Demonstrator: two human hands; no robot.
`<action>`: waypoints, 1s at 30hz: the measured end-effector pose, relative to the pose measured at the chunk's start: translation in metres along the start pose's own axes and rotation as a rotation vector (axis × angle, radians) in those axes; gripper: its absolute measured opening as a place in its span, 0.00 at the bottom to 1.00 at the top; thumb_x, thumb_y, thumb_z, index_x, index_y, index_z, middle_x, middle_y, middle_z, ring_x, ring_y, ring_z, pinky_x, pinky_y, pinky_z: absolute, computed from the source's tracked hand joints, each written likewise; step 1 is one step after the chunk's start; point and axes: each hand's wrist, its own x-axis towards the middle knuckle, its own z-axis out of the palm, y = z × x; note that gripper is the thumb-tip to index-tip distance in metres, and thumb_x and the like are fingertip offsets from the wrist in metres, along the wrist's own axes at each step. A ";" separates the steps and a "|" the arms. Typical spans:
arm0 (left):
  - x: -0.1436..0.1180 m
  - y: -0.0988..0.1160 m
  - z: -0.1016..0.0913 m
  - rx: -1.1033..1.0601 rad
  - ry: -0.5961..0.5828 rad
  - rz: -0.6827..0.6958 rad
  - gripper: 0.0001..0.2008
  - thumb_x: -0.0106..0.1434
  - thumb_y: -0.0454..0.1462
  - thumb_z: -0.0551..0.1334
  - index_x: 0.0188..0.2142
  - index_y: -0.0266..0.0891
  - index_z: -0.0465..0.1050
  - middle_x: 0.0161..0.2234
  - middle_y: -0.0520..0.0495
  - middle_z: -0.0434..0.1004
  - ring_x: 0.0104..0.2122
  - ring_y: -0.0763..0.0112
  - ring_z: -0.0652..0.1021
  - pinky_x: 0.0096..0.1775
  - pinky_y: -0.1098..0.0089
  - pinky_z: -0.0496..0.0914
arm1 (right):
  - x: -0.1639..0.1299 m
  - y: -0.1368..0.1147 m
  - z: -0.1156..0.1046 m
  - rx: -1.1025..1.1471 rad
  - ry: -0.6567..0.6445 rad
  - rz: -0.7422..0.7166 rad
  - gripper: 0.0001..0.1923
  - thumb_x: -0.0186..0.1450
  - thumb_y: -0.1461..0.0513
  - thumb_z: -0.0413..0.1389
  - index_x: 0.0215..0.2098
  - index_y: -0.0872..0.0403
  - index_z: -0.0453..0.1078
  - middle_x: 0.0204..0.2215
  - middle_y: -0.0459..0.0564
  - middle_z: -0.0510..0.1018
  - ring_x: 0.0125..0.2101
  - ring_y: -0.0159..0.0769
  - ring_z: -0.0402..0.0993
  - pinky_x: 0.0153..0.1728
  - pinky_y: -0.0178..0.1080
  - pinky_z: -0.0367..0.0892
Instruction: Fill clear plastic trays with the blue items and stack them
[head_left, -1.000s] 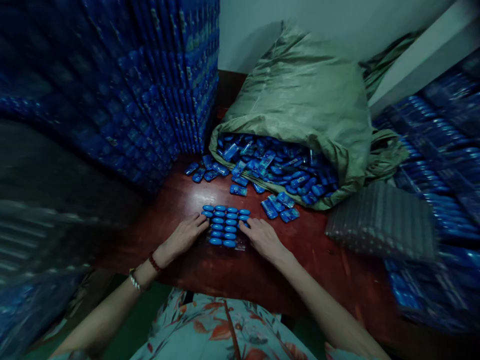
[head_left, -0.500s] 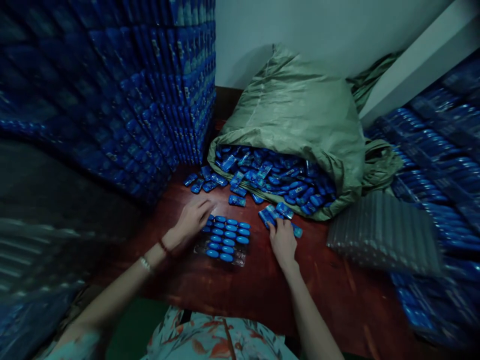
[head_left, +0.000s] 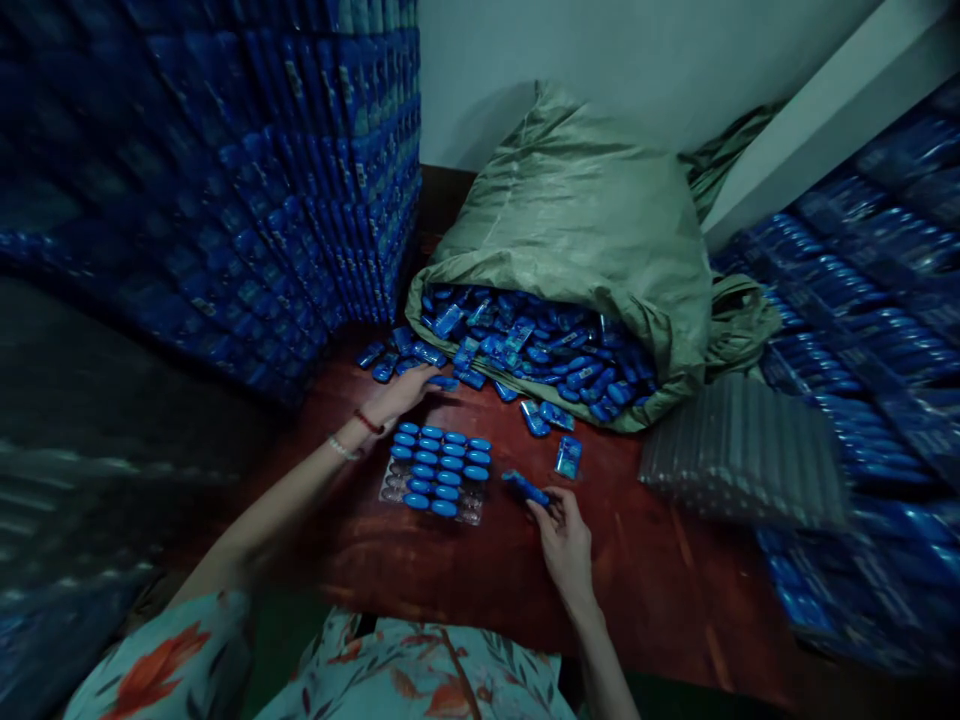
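On the bench (head_left: 637, 580) in front of you, a clear tray (head_left: 392, 487) carries blue packets (head_left: 448, 478) standing on edge in 4 columns. The 2 middle columns hold 6 packets each, while the 2 outer columns hold 3 each at the far end, leaving bare slots nearer you.

Just right of the tray, your right hand (head_left: 566, 530) pinches a packet (head_left: 526, 488) between thumb and fingers. Your left hand (head_left: 405, 393) reaches past the tray's far left side, its fingertips at another packet (head_left: 444, 383); whether they grip it or only touch it, I cannot tell. A red bracelet (head_left: 369, 422) and a pale bracelet (head_left: 343, 449) circle your left wrist.

Beyond your right hand lies a loose packet (head_left: 568, 457), with 2 more close together farther off, near the mouth of a green sack (head_left: 577, 220). The sack lies on its side, packets heaped in its opening, and a few lie just beyond your left hand. To the right sits a clear ribbed stack (head_left: 742, 455); tall blue stacks (head_left: 337, 200) rise at your left.
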 end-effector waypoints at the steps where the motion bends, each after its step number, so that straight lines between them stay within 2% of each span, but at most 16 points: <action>1: -0.018 -0.006 -0.007 -0.015 0.045 -0.015 0.13 0.64 0.31 0.51 0.47 0.36 0.68 0.42 0.43 0.70 0.41 0.68 0.73 0.44 0.67 0.68 | -0.008 -0.002 -0.001 0.033 -0.028 -0.024 0.15 0.62 0.51 0.52 0.41 0.53 0.65 0.33 0.51 0.76 0.32 0.37 0.76 0.31 0.37 0.72; 3: -0.059 -0.015 -0.021 -0.084 0.233 -0.070 0.15 0.65 0.35 0.51 0.49 0.38 0.68 0.42 0.43 0.68 0.40 0.67 0.73 0.44 0.65 0.69 | -0.018 -0.008 0.001 0.023 -0.070 -0.115 0.13 0.63 0.54 0.52 0.42 0.53 0.67 0.36 0.51 0.76 0.33 0.36 0.76 0.33 0.36 0.72; 7: -0.137 -0.010 -0.037 -0.160 0.393 -0.256 0.16 0.64 0.42 0.53 0.49 0.40 0.67 0.41 0.45 0.69 0.39 0.67 0.74 0.43 0.64 0.70 | -0.015 -0.024 0.018 -0.093 -0.040 -0.388 0.11 0.65 0.61 0.51 0.46 0.52 0.66 0.39 0.50 0.76 0.37 0.35 0.75 0.41 0.38 0.71; 10: -0.175 0.009 -0.032 -0.242 0.514 -0.391 0.18 0.60 0.45 0.59 0.47 0.39 0.65 0.38 0.47 0.72 0.37 0.67 0.75 0.39 0.67 0.71 | 0.001 -0.031 0.025 -0.188 -0.126 -0.672 0.13 0.66 0.66 0.49 0.47 0.52 0.66 0.39 0.52 0.75 0.40 0.36 0.73 0.43 0.39 0.70; 12: -0.188 0.024 -0.021 -0.296 0.556 -0.436 0.16 0.58 0.45 0.61 0.42 0.39 0.66 0.35 0.49 0.72 0.34 0.68 0.75 0.35 0.69 0.71 | 0.013 -0.036 0.023 -0.284 -0.220 -0.807 0.16 0.66 0.69 0.46 0.50 0.53 0.65 0.39 0.54 0.74 0.40 0.36 0.72 0.40 0.39 0.71; 14: -0.192 0.037 -0.008 -0.324 0.552 -0.417 0.12 0.60 0.43 0.61 0.39 0.39 0.67 0.33 0.49 0.72 0.33 0.69 0.75 0.35 0.70 0.70 | 0.022 -0.045 0.019 -0.413 -0.310 -0.879 0.19 0.65 0.70 0.44 0.51 0.53 0.65 0.38 0.54 0.73 0.38 0.37 0.71 0.37 0.38 0.71; 17: -0.186 0.047 0.007 -0.300 0.539 -0.318 0.07 0.62 0.39 0.58 0.37 0.38 0.68 0.34 0.47 0.72 0.34 0.69 0.74 0.36 0.70 0.70 | 0.028 -0.062 0.016 -0.631 -0.446 -0.939 0.21 0.64 0.72 0.42 0.50 0.52 0.66 0.37 0.53 0.72 0.36 0.37 0.69 0.33 0.37 0.69; 20: -0.177 0.050 0.015 -0.194 0.446 -0.198 0.08 0.65 0.34 0.53 0.41 0.39 0.68 0.37 0.45 0.72 0.37 0.69 0.73 0.39 0.69 0.70 | 0.028 -0.075 0.021 -0.768 -0.485 -0.912 0.19 0.64 0.71 0.44 0.48 0.51 0.68 0.38 0.53 0.72 0.36 0.37 0.67 0.31 0.36 0.67; 22: -0.173 0.051 0.019 -0.084 0.353 -0.130 0.12 0.66 0.31 0.49 0.44 0.40 0.68 0.40 0.44 0.71 0.39 0.68 0.73 0.40 0.68 0.70 | 0.025 -0.075 0.026 -0.776 -0.439 -0.875 0.19 0.65 0.70 0.44 0.49 0.51 0.68 0.39 0.54 0.72 0.37 0.38 0.67 0.32 0.36 0.67; 24: -0.170 0.053 0.020 0.027 0.284 -0.080 0.14 0.66 0.30 0.48 0.46 0.39 0.67 0.41 0.43 0.70 0.39 0.68 0.72 0.39 0.68 0.70 | 0.022 -0.068 0.029 -0.752 -0.340 -0.856 0.20 0.65 0.69 0.45 0.51 0.50 0.68 0.38 0.55 0.72 0.38 0.39 0.67 0.33 0.38 0.66; 27: -0.165 0.058 0.020 0.153 0.208 -0.034 0.15 0.65 0.28 0.48 0.47 0.38 0.67 0.41 0.42 0.70 0.39 0.66 0.71 0.39 0.67 0.70 | 0.017 -0.052 0.032 -0.704 -0.166 -0.869 0.22 0.64 0.71 0.45 0.54 0.51 0.66 0.45 0.58 0.71 0.47 0.42 0.66 0.42 0.43 0.65; 30: -0.157 0.063 0.015 0.231 0.102 0.007 0.13 0.65 0.28 0.49 0.45 0.39 0.68 0.41 0.42 0.71 0.41 0.63 0.70 0.41 0.65 0.69 | 0.015 -0.040 0.038 -0.649 -0.110 -0.895 0.26 0.63 0.73 0.44 0.58 0.53 0.62 0.55 0.58 0.66 0.59 0.44 0.54 0.52 0.48 0.59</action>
